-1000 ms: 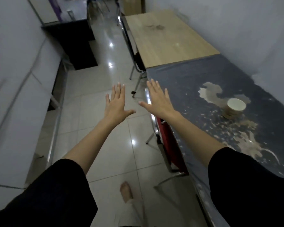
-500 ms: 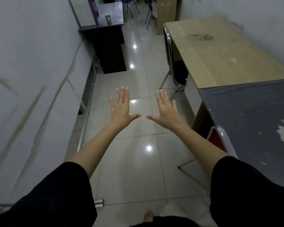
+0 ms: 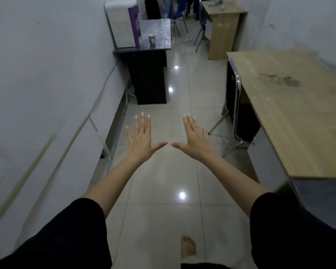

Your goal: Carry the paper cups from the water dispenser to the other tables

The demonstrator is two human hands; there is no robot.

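Note:
Both my hands are stretched out flat in front of me over the tiled floor, palms down, fingers spread, holding nothing. My left hand [image 3: 142, 137] and my right hand [image 3: 194, 138] almost touch at the thumb tips. Far ahead, a white paper cup [image 3: 152, 39] stands upright on a dark table [image 3: 159, 28] against the left wall, next to a white and purple water dispenser [image 3: 122, 24]. A light wooden table [image 3: 291, 113] runs along the right wall with no cup on the part I see.
A narrow tiled aisle runs between the left wall and the tables. A metal-framed chair [image 3: 237, 105] is tucked under the wooden table. Another wooden desk [image 3: 221, 30] and several chairs stand at the far end. My bare foot [image 3: 187, 248] is on the floor below.
I have walked forward along the aisle. The worn dark table with its paper cup has dropped out of view behind me, and the dispenser table has come closer. Both hands stay flat and empty.

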